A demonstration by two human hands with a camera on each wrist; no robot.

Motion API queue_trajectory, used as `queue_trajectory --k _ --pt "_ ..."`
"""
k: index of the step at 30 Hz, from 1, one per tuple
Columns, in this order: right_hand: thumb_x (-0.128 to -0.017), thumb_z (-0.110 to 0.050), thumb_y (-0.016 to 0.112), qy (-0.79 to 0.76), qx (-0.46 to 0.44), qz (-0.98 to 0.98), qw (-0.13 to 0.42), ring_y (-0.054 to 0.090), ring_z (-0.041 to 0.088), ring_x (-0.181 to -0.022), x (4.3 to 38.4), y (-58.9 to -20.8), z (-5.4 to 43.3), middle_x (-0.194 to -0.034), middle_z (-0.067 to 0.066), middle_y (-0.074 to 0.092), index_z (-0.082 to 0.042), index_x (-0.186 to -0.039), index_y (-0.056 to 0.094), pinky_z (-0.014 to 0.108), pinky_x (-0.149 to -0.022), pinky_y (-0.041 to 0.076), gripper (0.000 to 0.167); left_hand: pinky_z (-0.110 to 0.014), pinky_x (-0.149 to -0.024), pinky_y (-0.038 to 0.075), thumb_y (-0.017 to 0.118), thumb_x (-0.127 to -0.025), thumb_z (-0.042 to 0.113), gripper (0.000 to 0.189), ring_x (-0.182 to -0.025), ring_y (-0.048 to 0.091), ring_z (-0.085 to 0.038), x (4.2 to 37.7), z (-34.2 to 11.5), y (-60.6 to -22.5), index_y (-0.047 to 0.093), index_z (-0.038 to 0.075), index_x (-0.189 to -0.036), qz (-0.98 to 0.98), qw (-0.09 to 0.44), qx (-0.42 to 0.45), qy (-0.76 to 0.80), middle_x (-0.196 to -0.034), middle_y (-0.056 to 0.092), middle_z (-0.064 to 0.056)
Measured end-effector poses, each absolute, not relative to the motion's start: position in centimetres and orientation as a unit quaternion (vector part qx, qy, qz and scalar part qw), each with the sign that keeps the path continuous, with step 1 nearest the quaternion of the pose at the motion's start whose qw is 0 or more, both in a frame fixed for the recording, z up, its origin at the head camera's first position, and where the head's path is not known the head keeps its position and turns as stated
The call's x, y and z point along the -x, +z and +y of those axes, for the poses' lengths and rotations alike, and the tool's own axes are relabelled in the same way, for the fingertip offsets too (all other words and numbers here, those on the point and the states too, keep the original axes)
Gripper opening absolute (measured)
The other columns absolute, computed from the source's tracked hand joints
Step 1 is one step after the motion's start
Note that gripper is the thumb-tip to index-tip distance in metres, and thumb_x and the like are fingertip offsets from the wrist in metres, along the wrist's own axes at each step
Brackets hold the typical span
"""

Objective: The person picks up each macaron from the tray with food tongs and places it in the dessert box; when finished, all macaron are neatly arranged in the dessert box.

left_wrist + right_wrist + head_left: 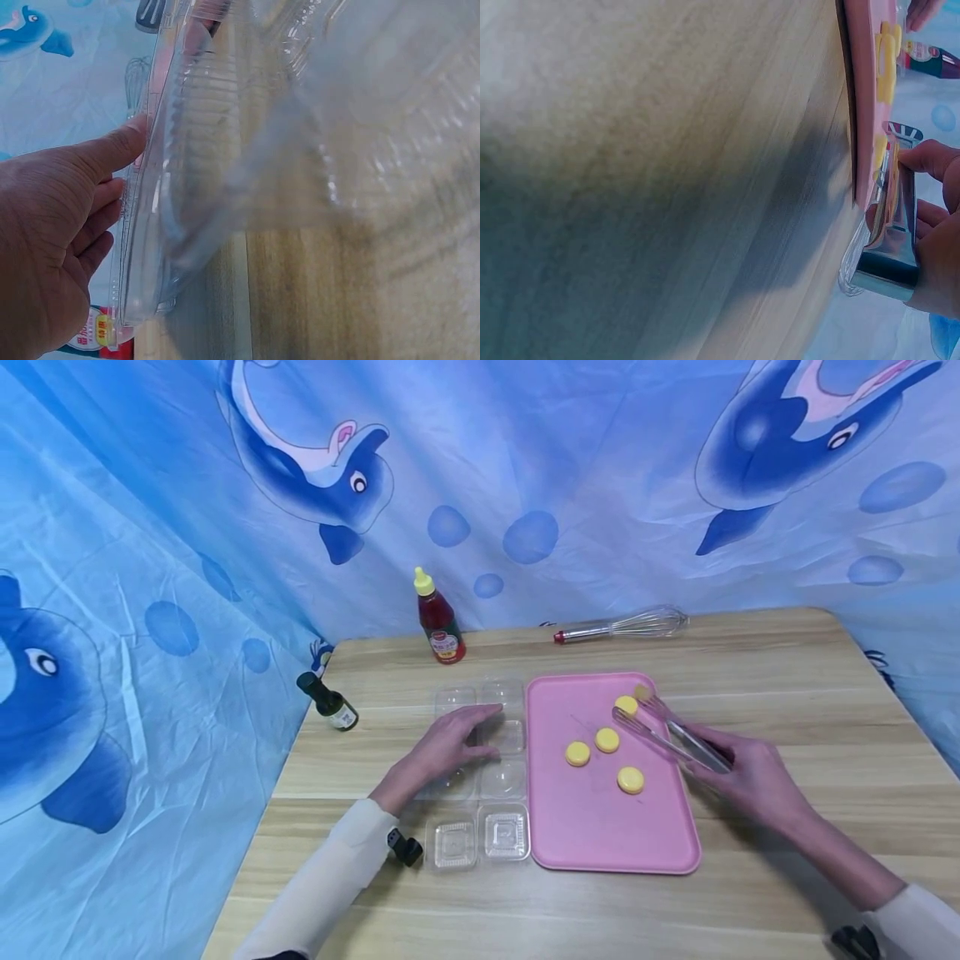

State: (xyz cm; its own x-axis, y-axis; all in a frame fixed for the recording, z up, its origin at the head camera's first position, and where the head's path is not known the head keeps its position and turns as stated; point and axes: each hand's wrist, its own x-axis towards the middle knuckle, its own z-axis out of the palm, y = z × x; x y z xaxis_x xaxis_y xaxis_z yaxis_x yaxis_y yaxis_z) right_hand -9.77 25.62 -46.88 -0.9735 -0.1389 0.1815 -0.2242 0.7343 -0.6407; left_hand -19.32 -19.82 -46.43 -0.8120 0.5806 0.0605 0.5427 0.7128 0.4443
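A pink tray [558, 822] carries several round yellow cookies [577, 753]. My right hand [750, 772] grips metal tongs [701, 745] over the tray's right edge; the right wrist view also shows the tongs [900, 217] in that hand. Their tips are spread on either side of the cookie [626, 705] nearest the tray's far right corner; whether they touch it I cannot tell. My left hand [453, 739] lies over a clear plastic container [504, 833] with several compartments, left of the tray. Its fingers are loosely extended, and the thumb rests at the plastic rim [142, 150].
Behind the container stands a red sauce bottle [442, 627] with a yellow cap. A small dark bottle [330, 703] is at the table's left edge. A whisk [626, 626] lies along the back, before a blue dolphin-print curtain [585, 468].
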Motion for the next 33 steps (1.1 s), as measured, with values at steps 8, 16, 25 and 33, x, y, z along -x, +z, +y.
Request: queue_trajectory --k 8,16,25,33 --pt "-0.085 -0.007 0.088 0.344 -0.108 -0.931 0.063 0.041 0.012 -0.059 10.2 -47.2 25.4 -0.127 0.035 0.068 0.002 -0.143 0.063 0.025 -0.049 0.035 0.064 -0.047 -0.125 0.036 0.088 -0.088 0.036 0.08 -0.145 0.051 -0.029 19.3 -19.9 -46.4 0.053 0.012 -0.156 0.924 0.044 -0.304 0.228 -0.157 0.056 -0.008" --pt "-0.086 -0.006 0.088 0.334 -0.106 -0.934 0.067 0.049 0.016 -0.065 10.4 -47.0 25.4 -0.123 0.034 0.07 0.001 -0.141 0.066 0.023 -0.054 0.038 0.06 -0.046 -0.125 0.036 0.088 -0.088 0.037 0.081 -0.145 0.051 -0.028 19.4 -19.8 -46.5 0.053 0.013 -0.157 0.925 0.044 -0.305 0.222 -0.157 0.056 -0.008" --pt "-0.084 -0.004 0.088 0.333 -0.112 -0.933 0.074 0.053 0.018 -0.069 10.7 -47.2 25.7 -0.114 0.03 0.074 0.001 -0.138 0.068 0.023 -0.054 0.039 0.057 -0.045 -0.124 0.037 0.087 -0.089 0.037 0.079 -0.145 0.052 -0.028 19.6 -19.9 -46.6 0.054 0.012 -0.156 0.924 0.04 -0.309 0.224 -0.156 0.057 -0.007" --pt "-0.085 -0.001 0.087 0.339 -0.127 -0.929 0.079 0.062 0.022 -0.077 11.2 -46.3 25.1 -0.116 0.028 0.075 0.0 -0.136 0.07 0.021 -0.06 0.049 0.054 -0.046 -0.124 0.037 0.088 -0.088 0.037 0.08 -0.144 0.052 -0.028 19.6 -20.0 -46.6 0.054 0.014 -0.156 0.924 0.044 -0.304 0.229 -0.155 0.058 -0.007"
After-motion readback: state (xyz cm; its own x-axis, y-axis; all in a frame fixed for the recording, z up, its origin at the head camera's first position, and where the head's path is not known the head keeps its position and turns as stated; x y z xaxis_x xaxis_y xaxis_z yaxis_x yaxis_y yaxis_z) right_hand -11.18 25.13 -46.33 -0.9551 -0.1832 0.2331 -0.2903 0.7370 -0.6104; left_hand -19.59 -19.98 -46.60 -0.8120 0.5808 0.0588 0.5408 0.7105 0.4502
